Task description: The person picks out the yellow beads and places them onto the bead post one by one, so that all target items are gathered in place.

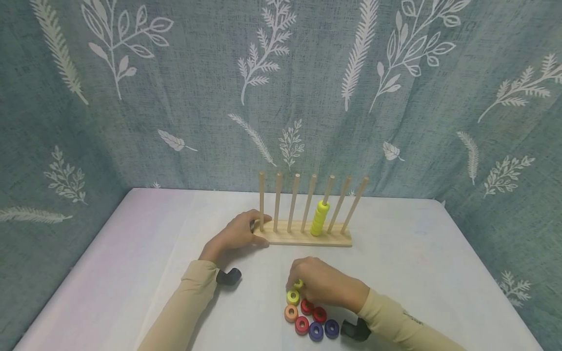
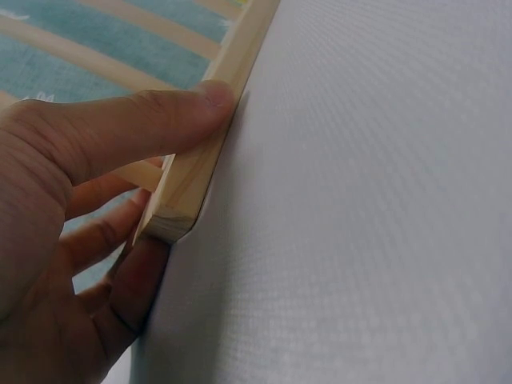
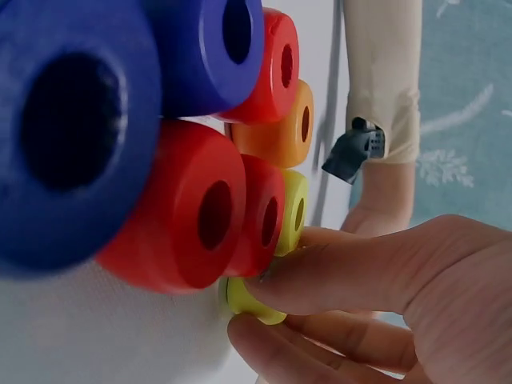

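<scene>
At the back of the table stands a wooden peg rack (image 1: 287, 238) with several upright pegs. My left hand (image 1: 239, 231) grips the left end of its base, thumb along the front edge and fingers around the end and behind. A stack of yellow beads (image 1: 320, 219) fills the lower part of one peg towards the right. Nearer me, my right hand (image 1: 325, 283) pinches a yellow bead (image 3: 254, 306) between thumb and fingers, close to the tabletop. Beside it lie another yellow bead (image 1: 292, 297), an orange bead (image 1: 291, 313), red beads (image 1: 302, 325) and two blue beads (image 1: 316, 331).
The loose beads lie close together on a white-covered table (image 1: 131, 273). A teal leaf-patterned curtain (image 1: 202, 97) hangs behind the table and along both sides. Black wrist mounts (image 1: 229, 277) stick out from both sleeves.
</scene>
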`<state>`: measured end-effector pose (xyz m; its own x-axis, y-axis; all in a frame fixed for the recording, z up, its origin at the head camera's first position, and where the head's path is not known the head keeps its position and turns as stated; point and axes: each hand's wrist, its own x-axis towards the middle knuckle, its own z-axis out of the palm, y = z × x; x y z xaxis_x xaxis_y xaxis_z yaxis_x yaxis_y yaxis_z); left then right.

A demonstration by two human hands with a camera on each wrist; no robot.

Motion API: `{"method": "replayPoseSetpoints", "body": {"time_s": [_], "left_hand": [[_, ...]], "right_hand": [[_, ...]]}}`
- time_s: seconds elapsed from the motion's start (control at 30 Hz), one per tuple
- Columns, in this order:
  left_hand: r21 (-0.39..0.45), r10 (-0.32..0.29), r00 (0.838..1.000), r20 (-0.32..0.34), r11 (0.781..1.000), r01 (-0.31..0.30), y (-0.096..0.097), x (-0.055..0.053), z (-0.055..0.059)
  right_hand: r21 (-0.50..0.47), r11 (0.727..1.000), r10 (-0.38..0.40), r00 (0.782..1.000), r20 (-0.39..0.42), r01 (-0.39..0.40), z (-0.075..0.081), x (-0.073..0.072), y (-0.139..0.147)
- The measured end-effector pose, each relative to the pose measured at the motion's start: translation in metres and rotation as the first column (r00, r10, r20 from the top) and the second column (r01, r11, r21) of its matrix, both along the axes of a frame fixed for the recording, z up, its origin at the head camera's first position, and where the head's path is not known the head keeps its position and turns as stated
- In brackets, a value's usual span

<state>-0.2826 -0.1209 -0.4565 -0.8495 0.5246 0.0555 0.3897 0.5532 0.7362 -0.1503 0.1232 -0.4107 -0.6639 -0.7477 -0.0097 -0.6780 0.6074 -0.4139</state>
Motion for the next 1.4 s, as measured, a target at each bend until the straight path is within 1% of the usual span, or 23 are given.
{"method": "replayPoseSetpoints", "body": {"time_s": [0.3,0.43,0.53,0.83,0.97,1.07,1.23,1.4], "left_hand": [[0.010,-0.001,1.000,-0.011,1.000,0.001,0.000,-0.001,-0.002],[0.008,0.001,1.000,-0.005,1.000,-0.001,0.000,-0.002,-0.003],[0.008,0.001,1.000,-0.008,1.000,-0.001,0.000,-0.002,-0.002],[0.014,0.004,1.000,-0.002,1.000,-0.004,0.000,-0.001,-0.002],[0.013,0.005,1.000,-0.007,1.000,-0.005,0.000,0.000,0.000],[0.006,0.005,1.000,-0.008,1.000,-0.005,0.000,0.000,0.001],[-0.013,0.001,1.000,-0.011,1.000,-0.001,0.000,-0.001,-0.001],[-0.012,0.009,1.000,0.002,1.000,-0.009,0.000,0.001,0.001]], "right_hand": [[0.019,1.000,0.023,0.999,-0.033,-0.022,-0.001,-0.001,-0.004],[0.013,0.999,0.039,0.998,-0.058,-0.038,-0.002,0.000,-0.004],[0.002,0.999,0.035,0.997,-0.074,-0.035,-0.001,0.000,-0.004],[0.007,1.000,0.013,0.997,-0.079,-0.012,0.010,-0.002,-0.005],[-0.008,1.000,0.006,0.995,-0.097,-0.007,0.016,-0.004,-0.002],[-0.012,1.000,0.008,0.994,-0.111,-0.009,0.020,-0.005,0.001],[-0.006,1.000,-0.004,0.994,-0.112,0.003,0.027,-0.004,0.006],[-0.037,0.999,-0.019,0.990,-0.140,0.014,0.034,-0.002,0.010]]}}
